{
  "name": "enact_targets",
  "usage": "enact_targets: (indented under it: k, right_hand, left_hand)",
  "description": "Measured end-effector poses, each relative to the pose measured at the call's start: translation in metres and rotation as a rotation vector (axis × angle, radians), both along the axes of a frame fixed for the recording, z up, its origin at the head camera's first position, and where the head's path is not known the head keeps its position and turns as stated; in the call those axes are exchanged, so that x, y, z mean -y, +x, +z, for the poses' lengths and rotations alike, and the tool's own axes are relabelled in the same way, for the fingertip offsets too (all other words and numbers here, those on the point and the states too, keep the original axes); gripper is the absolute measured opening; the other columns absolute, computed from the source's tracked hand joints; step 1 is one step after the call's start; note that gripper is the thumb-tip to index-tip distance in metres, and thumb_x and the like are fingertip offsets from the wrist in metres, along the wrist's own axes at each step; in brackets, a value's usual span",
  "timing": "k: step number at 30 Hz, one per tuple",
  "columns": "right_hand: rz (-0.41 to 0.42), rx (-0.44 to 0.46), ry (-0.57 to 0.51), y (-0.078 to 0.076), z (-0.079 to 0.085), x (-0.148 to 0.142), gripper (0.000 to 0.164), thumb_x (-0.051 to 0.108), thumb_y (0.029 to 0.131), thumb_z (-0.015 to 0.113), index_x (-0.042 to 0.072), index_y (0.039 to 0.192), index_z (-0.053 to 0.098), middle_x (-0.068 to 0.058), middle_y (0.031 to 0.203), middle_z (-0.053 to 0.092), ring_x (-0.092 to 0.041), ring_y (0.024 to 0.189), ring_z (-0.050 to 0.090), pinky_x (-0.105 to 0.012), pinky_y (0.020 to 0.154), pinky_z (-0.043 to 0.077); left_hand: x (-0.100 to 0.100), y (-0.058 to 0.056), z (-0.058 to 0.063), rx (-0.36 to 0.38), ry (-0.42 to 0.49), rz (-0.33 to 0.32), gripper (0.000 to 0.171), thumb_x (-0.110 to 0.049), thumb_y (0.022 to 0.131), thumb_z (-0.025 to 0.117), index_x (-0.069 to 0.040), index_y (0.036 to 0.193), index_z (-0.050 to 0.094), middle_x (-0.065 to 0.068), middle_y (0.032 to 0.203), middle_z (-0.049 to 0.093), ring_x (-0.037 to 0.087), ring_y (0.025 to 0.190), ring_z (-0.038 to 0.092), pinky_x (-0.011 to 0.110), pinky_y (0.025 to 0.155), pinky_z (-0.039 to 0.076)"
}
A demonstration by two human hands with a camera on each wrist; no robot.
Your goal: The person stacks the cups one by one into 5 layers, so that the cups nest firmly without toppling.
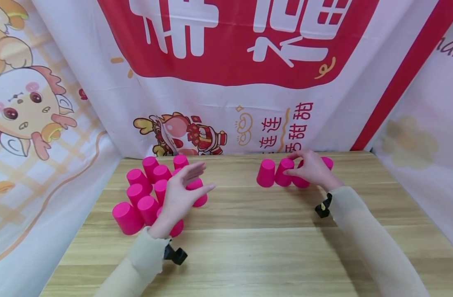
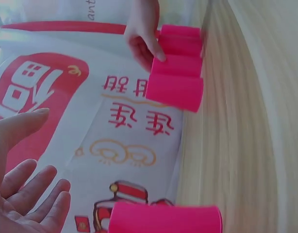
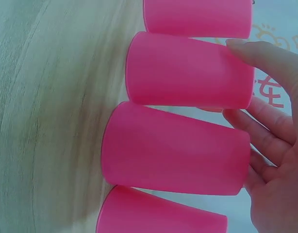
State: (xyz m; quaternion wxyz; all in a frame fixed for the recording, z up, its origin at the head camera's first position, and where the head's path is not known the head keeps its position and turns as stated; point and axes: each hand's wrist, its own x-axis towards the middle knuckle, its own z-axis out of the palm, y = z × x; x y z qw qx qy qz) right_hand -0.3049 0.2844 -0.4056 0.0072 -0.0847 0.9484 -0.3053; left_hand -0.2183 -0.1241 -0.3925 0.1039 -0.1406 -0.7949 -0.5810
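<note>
Upside-down pink cups stand in a row at the back right of the table. My right hand grips one of them, the pink cup second from the row's left end, thumb on one side and fingers behind it. Beside it on the left stands an end cup; a neighbouring cup is on the other side. My left hand hovers over a cluster of pink cups on the left, fingers spread and thumb apart. In the left wrist view that palm holds nothing.
The wooden table runs up to a printed cloth backdrop right behind the cups. Cloth side walls border it left and right. Black wrist mounts hang below both sleeves.
</note>
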Motion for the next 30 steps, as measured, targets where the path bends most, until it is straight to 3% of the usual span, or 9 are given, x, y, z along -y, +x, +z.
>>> enact_targets:
  k: [5, 9, 14, 16, 18, 21, 23, 25, 30]
  right_hand:
    - [-0.001, -0.035, -0.025, 0.006, 0.008, 0.004, 0.073, 0.044, 0.083, 0.085, 0.010, 0.141, 0.058, -0.013, 0.137, 0.056, -0.030, 0.099, 0.054, -0.041, 0.078, 0.054]
    - [0.006, -0.106, -0.059, 0.016, 0.019, 0.015, 0.072, 0.041, 0.084, 0.085, 0.012, 0.144, 0.057, -0.011, 0.138, 0.057, -0.031, 0.081, 0.052, -0.040, 0.066, 0.050]
    - [0.057, -0.224, -0.124, 0.030, 0.030, 0.037, 0.067, 0.036, 0.082, 0.088, 0.016, 0.140, 0.062, -0.005, 0.138, 0.060, -0.027, 0.107, 0.059, -0.051, 0.091, 0.051]
    - [0.088, -0.262, -0.157, 0.036, 0.032, 0.047, 0.067, 0.037, 0.080, 0.089, 0.017, 0.138, 0.063, -0.003, 0.137, 0.061, -0.022, 0.123, 0.052, -0.052, 0.100, 0.047]
    - [0.124, -0.284, -0.186, 0.043, 0.034, 0.058, 0.067, 0.037, 0.080, 0.090, 0.017, 0.138, 0.063, -0.002, 0.136, 0.062, -0.021, 0.106, 0.060, -0.047, 0.088, 0.053]
    - [0.181, -0.310, -0.209, 0.052, 0.035, 0.077, 0.066, 0.036, 0.079, 0.090, 0.016, 0.137, 0.064, -0.001, 0.135, 0.063, -0.020, 0.102, 0.063, -0.043, 0.085, 0.055]
    - [0.215, -0.315, -0.214, 0.057, 0.034, 0.089, 0.065, 0.035, 0.080, 0.090, 0.014, 0.136, 0.065, -0.001, 0.134, 0.064, -0.022, 0.106, 0.064, -0.043, 0.090, 0.055]
    - [0.240, -0.318, -0.216, 0.062, 0.033, 0.101, 0.065, 0.034, 0.079, 0.090, 0.014, 0.135, 0.065, 0.000, 0.133, 0.065, -0.020, 0.124, 0.057, -0.046, 0.101, 0.050]
    - [0.321, -0.302, -0.270, 0.072, 0.025, 0.127, 0.065, 0.029, 0.078, 0.092, 0.012, 0.134, 0.066, -0.001, 0.133, 0.065, -0.020, 0.126, 0.057, -0.049, 0.105, 0.047]
  left_hand:
    - [0.031, 0.013, -0.003, 0.045, -0.012, 0.077, 0.067, -0.044, 0.083, 0.085, -0.026, 0.142, 0.058, -0.009, 0.136, 0.062, 0.015, 0.125, 0.058, 0.041, 0.103, 0.050]
    - [0.055, 0.022, -0.001, 0.064, -0.047, 0.163, 0.069, -0.044, 0.084, 0.084, -0.026, 0.145, 0.057, -0.009, 0.138, 0.061, 0.016, 0.126, 0.058, 0.037, 0.102, 0.050]
    - [0.080, 0.032, -0.002, 0.102, -0.099, 0.274, 0.071, -0.043, 0.084, 0.084, -0.025, 0.147, 0.055, -0.006, 0.139, 0.060, 0.018, 0.126, 0.057, 0.031, 0.101, 0.050]
    - [0.087, 0.035, -0.003, 0.122, -0.119, 0.307, 0.072, -0.044, 0.084, 0.084, -0.025, 0.147, 0.055, -0.006, 0.139, 0.060, 0.018, 0.127, 0.057, 0.026, 0.100, 0.050]
    - [0.093, 0.038, -0.006, 0.133, -0.131, 0.319, 0.072, -0.042, 0.084, 0.085, -0.024, 0.147, 0.055, -0.004, 0.140, 0.060, 0.019, 0.127, 0.057, 0.023, 0.099, 0.049]
    - [0.101, 0.041, -0.011, 0.134, -0.139, 0.318, 0.070, -0.038, 0.085, 0.085, -0.022, 0.147, 0.055, -0.001, 0.140, 0.060, 0.022, 0.127, 0.057, 0.019, 0.098, 0.049]
    - [0.105, 0.043, -0.015, 0.134, -0.131, 0.315, 0.069, -0.035, 0.085, 0.085, -0.021, 0.146, 0.055, 0.001, 0.141, 0.060, 0.024, 0.127, 0.057, 0.017, 0.096, 0.048]
    - [0.109, 0.044, -0.018, 0.139, -0.125, 0.317, 0.069, -0.034, 0.085, 0.085, -0.020, 0.147, 0.055, 0.002, 0.141, 0.060, 0.025, 0.128, 0.056, 0.016, 0.095, 0.048]
    - [0.114, 0.050, -0.020, 0.181, -0.130, 0.357, 0.072, -0.036, 0.084, 0.086, -0.019, 0.147, 0.055, 0.002, 0.143, 0.058, 0.025, 0.131, 0.054, 0.022, 0.101, 0.047]
